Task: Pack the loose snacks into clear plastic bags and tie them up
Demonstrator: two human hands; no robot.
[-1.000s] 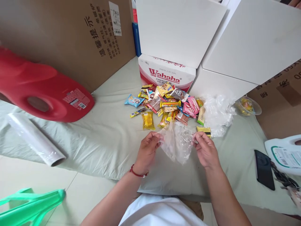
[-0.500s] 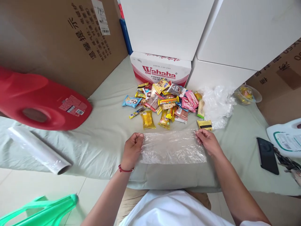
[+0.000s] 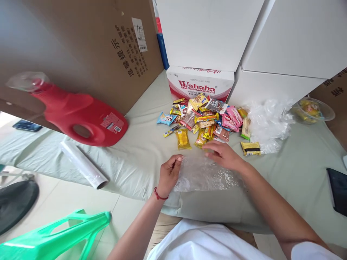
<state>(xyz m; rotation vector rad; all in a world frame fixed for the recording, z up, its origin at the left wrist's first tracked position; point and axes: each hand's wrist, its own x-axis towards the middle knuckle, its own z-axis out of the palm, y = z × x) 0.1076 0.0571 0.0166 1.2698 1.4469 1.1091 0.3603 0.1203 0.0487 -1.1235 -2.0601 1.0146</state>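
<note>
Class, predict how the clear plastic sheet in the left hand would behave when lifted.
The clear plastic sheet would probably flop, as wrinkles run across it. It is likely light, looking thin and see-through. Its glints suggest it may slip.

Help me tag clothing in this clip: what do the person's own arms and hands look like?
The left hand and right hand are bare, without gloves. A thin red bracelet circles the left wrist; none shows on the right. A white sleeve shows high on the right arm; no sleeve is visible on the left.
</note>
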